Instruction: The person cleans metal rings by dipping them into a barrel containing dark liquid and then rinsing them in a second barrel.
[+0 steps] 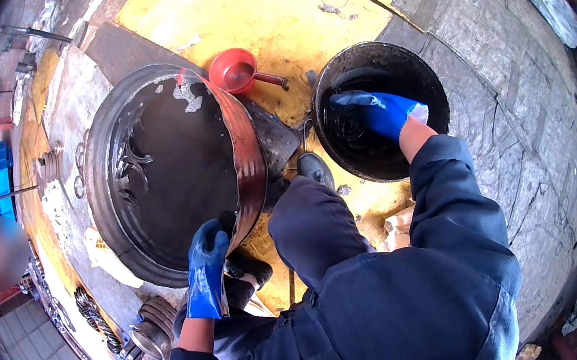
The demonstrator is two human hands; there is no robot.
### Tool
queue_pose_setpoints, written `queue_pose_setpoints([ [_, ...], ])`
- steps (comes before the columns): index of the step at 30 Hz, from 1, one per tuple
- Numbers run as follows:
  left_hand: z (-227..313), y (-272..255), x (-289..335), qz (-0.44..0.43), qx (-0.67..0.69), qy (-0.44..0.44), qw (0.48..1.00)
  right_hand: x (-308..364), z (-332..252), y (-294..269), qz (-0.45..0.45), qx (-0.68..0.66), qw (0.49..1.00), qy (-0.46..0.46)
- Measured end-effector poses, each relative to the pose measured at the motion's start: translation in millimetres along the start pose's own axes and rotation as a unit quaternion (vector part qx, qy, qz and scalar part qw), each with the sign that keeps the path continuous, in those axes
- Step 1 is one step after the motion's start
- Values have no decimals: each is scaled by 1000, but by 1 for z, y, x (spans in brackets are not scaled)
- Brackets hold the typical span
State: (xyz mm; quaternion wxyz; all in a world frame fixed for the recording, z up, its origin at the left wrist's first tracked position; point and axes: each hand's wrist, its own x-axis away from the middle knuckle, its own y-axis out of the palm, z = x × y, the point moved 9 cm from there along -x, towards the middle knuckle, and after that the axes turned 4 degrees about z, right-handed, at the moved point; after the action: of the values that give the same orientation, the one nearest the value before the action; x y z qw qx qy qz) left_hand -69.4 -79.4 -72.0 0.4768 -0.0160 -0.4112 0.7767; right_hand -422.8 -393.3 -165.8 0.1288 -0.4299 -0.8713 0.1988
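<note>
Wide round dark-metal tub (98, 155) on the left: murky dark liquid (185, 159) inside, pale foam patch (188, 96) near the far rim, reddish-brown curved band (251, 175) along its right side. Blue-gloved left hand (207, 257) at the near rim, fingers curled; can't tell if its grip holds the small black lump beside it. Blue-gloved right hand (377, 115) is inside the round black bucket (349, 162); fingertips and bucket contents too dark, grip unreadable. Red plastic dipper (233, 71) sits between, bowl interior partly shadowed.

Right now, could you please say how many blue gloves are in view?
2: one on the left hand, at the wide tub; one on the right hand, at the mouth of the dark bucket.
</note>
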Motion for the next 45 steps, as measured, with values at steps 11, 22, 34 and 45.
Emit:
queue_pose_setpoints([
  [11,5,-7,1,47,9,69,996,28,-70,-43,-41,-288,942,166],
  [22,76,-44,-6,-32,380,113,917,-40,-274,39,-149,-111,982,21],
  [34,20,-56,-28,-33,648,-71,758,-1,-376,178,-249,111,942,-196],
  [45,-43,-16,6,-8,298,-155,942,-47,-42,-60,-166,213,944,188],
])
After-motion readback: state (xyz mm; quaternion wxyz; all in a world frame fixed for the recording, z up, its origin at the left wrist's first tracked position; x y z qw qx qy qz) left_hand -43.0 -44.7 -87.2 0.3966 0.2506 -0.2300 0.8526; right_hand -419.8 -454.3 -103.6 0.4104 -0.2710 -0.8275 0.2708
